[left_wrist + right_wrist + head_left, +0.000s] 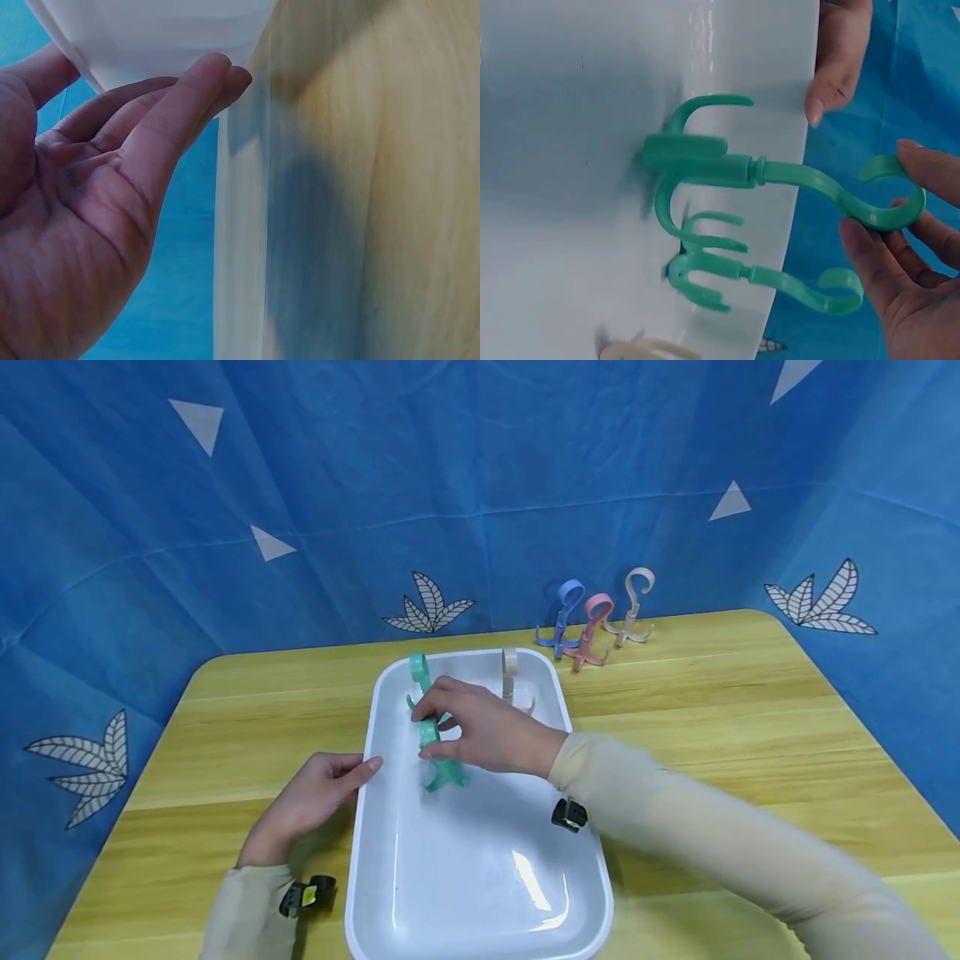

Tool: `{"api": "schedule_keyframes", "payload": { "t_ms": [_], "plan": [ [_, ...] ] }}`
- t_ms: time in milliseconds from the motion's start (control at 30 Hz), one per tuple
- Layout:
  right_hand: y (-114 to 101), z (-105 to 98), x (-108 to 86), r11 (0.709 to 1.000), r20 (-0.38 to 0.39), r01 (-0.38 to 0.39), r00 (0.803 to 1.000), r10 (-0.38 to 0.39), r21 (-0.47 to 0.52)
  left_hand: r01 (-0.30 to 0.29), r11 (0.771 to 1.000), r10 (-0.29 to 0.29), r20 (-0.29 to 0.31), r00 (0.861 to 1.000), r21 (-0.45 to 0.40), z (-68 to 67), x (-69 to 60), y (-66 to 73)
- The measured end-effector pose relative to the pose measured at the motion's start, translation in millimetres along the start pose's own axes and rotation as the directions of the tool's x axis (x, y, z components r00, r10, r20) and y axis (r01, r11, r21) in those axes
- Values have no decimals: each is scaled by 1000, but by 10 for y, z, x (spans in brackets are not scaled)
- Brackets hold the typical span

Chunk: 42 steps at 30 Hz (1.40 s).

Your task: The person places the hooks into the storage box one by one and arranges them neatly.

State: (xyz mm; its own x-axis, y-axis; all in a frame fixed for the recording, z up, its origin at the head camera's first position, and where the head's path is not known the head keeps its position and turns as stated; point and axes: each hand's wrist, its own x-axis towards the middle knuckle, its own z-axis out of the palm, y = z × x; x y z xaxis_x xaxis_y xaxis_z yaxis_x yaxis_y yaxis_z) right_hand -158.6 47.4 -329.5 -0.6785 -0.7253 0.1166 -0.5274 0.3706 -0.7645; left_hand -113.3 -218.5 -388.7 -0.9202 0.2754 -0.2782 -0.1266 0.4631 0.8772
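My right hand (487,727) pinches the curled top of a green multi-prong hook (705,161) between thumb and fingers. That hook stands upright in the white tray (480,877), prongs at or close to the tray floor; contact is hard to tell. A second green hook (724,264) stands just behind it, partly covered by my right hand in the head view. A beige hook (509,670) stands in the tray's far right part, its lower part partly hidden. My left hand (318,797) holds the tray's left side, thumb on the rim and fingers against the outer wall.
Behind the tray's far right corner, a blue hook (562,618), a pink hook (591,635) and another beige hook (632,610) stand close together on the wooden table (750,718). A blue patterned cloth (480,485) hangs along the table's back edge.
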Motion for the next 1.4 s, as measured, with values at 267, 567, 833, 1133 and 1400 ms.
{"api": "schedule_keyframes", "payload": {
  "t_ms": [267,567,833,1133,1400],
  "plan": [
    [-35,123,90,999,33,38,999,-37,-32,11,999,-11,0,1000,-39,10,-42,-20],
    [-16,79,82,998,16,12,1000,-11,-65,-6,999,7,25,1000,-48,-9,-31,-15],
    [8,6,36,996,-11,32,999,-33,-81,4,999,-3,24,1000,-35,-12,-15,-13],
    [-16,-138,-93,994,-83,-14,997,5,-111,38,999,-38,2,999,-4,-19,11,-9],
    [6,-217,-174,992,-109,-45,994,32,-120,30,999,-30,11,999,-13,-17,15,-22]
  ]
}}
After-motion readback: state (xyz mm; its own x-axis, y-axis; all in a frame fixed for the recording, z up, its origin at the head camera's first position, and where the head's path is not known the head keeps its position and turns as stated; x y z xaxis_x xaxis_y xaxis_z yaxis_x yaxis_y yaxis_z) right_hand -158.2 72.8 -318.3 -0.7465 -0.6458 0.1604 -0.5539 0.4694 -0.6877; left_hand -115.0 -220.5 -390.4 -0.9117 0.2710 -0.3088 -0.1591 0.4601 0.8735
